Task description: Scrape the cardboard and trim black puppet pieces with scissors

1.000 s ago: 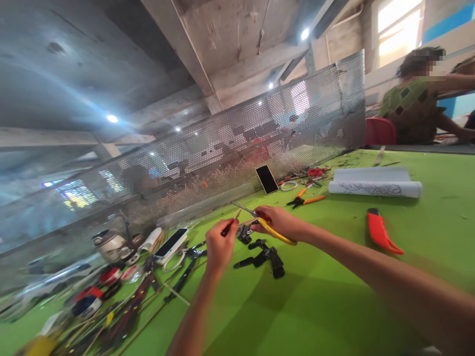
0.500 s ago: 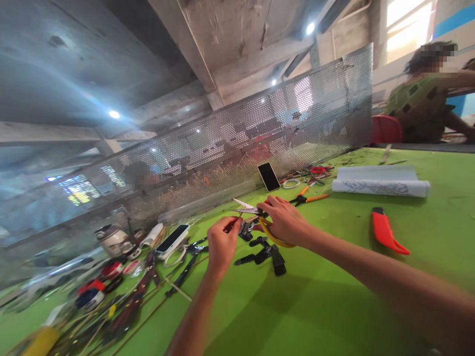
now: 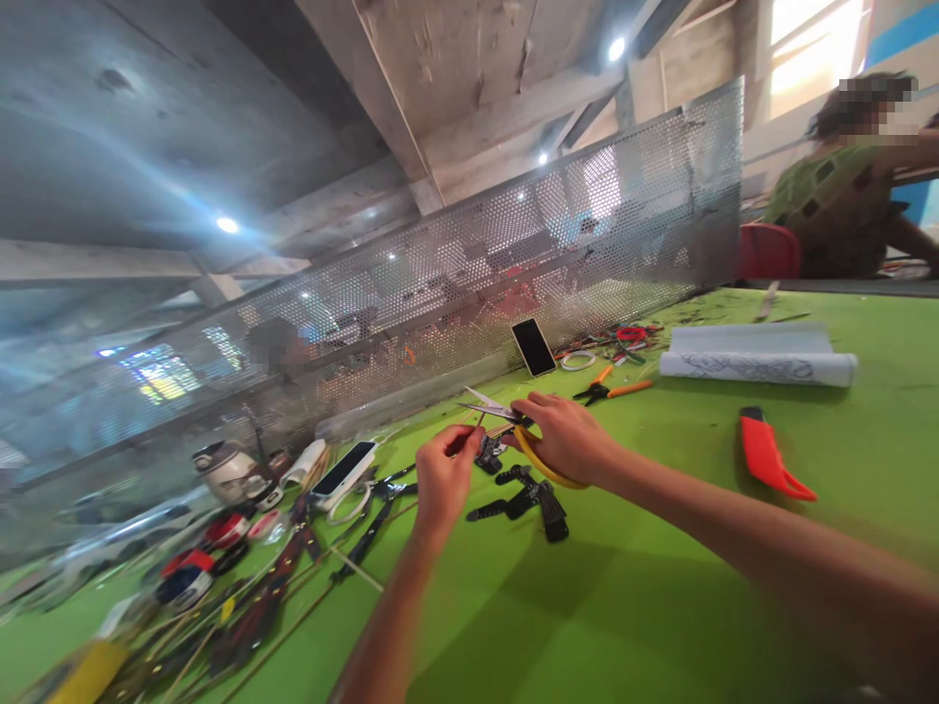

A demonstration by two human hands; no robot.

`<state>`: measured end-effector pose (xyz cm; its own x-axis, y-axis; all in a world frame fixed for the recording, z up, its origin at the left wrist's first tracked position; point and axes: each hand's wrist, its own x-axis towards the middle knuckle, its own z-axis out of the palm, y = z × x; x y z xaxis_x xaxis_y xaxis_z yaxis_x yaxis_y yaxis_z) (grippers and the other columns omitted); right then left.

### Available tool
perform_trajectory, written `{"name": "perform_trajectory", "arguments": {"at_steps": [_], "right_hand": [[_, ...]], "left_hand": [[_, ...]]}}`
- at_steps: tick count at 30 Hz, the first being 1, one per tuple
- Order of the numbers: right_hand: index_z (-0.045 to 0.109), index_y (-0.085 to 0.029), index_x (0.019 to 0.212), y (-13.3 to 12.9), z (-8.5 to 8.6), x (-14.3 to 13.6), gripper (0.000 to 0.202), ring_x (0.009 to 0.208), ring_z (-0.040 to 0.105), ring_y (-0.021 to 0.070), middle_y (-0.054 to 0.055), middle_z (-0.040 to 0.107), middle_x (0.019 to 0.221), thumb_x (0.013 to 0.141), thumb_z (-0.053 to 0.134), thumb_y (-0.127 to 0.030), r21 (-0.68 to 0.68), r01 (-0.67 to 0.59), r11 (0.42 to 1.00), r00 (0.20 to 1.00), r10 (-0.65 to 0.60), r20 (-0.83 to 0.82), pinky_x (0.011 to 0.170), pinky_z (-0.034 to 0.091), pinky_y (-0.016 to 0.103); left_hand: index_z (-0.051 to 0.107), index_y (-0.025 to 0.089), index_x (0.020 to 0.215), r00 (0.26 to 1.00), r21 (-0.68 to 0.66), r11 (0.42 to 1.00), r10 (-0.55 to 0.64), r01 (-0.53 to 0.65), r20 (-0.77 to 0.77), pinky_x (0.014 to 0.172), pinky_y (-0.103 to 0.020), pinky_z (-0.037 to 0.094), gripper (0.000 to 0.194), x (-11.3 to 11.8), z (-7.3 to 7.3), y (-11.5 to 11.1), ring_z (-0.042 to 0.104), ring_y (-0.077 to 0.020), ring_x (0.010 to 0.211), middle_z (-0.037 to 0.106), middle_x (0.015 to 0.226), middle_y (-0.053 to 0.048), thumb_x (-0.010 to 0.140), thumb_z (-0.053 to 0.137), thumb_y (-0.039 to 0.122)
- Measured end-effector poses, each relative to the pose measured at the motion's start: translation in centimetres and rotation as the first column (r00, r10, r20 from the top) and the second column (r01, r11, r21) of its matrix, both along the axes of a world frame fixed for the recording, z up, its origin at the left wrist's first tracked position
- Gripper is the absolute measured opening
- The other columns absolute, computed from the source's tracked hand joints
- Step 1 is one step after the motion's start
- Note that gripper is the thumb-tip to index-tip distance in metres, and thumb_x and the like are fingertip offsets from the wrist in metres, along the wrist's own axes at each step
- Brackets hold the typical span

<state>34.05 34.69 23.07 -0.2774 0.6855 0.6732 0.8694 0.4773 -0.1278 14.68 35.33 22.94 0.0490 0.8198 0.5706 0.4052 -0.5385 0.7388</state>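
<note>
My right hand (image 3: 561, 437) is closed around yellow-handled scissors (image 3: 493, 407), whose blades are apart and point left. My left hand (image 3: 446, 479) pinches a thin stick (image 3: 480, 419); its upper end stands close to the scissor blades. Whether the blades touch it I cannot tell. Just below the hands a black jointed piece (image 3: 522, 501) lies on the green table (image 3: 623, 606). A second dark piece (image 3: 489, 456) shows between my two hands, partly covered by them.
Orange-handled pliers (image 3: 612, 391) lie beyond my right hand. A dark-screened phone (image 3: 533, 347) leans near the perforated metal screen (image 3: 469, 264). To the right are a paper roll (image 3: 759, 367) and a red cutter (image 3: 770, 458). Sticks, tapes and a power bank (image 3: 343, 476) crowd the left. A person (image 3: 843, 196) sits beyond.
The scissor blades look slightly wider apart than before. Both hands stay in nearly the same place, and the whole view has shifted a little.
</note>
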Motion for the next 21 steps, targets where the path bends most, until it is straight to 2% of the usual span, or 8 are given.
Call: {"name": "perform_trajectory", "arguments": {"at_steps": [6, 12, 18, 21], "right_hand": [[0.061, -0.014, 0.104, -0.63, 0.15, 0.13, 0.024, 0.082, 0.058, 0.0221, 0.012, 0.065, 0.093, 0.089, 0.046, -0.023, 0.054, 0.038, 0.998, 0.997, -0.042, 0.072, 0.072, 0.039, 0.033], [0.059, -0.014, 0.111, -0.45, 0.17, 0.44, 0.029, 0.087, 0.054, 0.0233, 0.013, 0.062, 0.1, 0.089, 0.044, -0.025, 0.093, 0.053, 0.994, 0.992, -0.062, 0.106, 0.072, 0.037, 0.033], [0.059, -0.014, 0.118, -0.32, -0.29, 0.16, 0.035, 0.091, 0.054, 0.0254, 0.015, 0.062, 0.103, 0.088, 0.043, -0.023, 0.054, 0.048, 0.997, 0.996, -0.052, 0.078, 0.075, 0.038, 0.034], [0.062, -0.014, 0.111, -0.5, -0.44, -0.04, 0.032, 0.088, 0.057, 0.0243, 0.014, 0.065, 0.098, 0.085, 0.045, -0.019, -0.01, 0.037, 0.999, 0.999, -0.036, 0.035, 0.074, 0.038, 0.033]], "left_hand": [[0.067, 0.013, 0.076, 0.999, -0.044, 0.999, -0.021, 0.022, 0.033, 0.051, -0.021, 0.035, 0.036, 0.44, -0.04, -0.24, 0.047, -0.0102, 0.052, 0.054, 0.056, 0.002, 0.08, 0.063, 0.048], [0.072, 0.013, 0.081, 0.996, -0.133, 0.987, -0.083, 0.087, 0.037, 0.044, -0.022, 0.026, 0.044, 0.45, 0.19, -0.44, 0.036, -0.0082, 0.044, 0.045, 0.05, 0.004, 0.082, 0.06, 0.055], [0.074, 0.013, 0.076, 0.998, -0.165, 0.985, -0.058, 0.056, -0.006, 0.043, -0.023, 0.02, 0.046, 0.38, 0.63, -0.75, 0.029, -0.008, 0.042, 0.038, 0.044, 0.006, 0.08, 0.06, 0.057], [0.075, 0.013, 0.076, 0.999, -0.149, 0.989, -0.033, 0.026, -0.043, 0.043, -0.023, 0.02, 0.042, 0.42, 0.6, -0.69, 0.03, -0.0088, 0.043, 0.039, 0.043, 0.005, 0.081, 0.059, 0.052]]}}
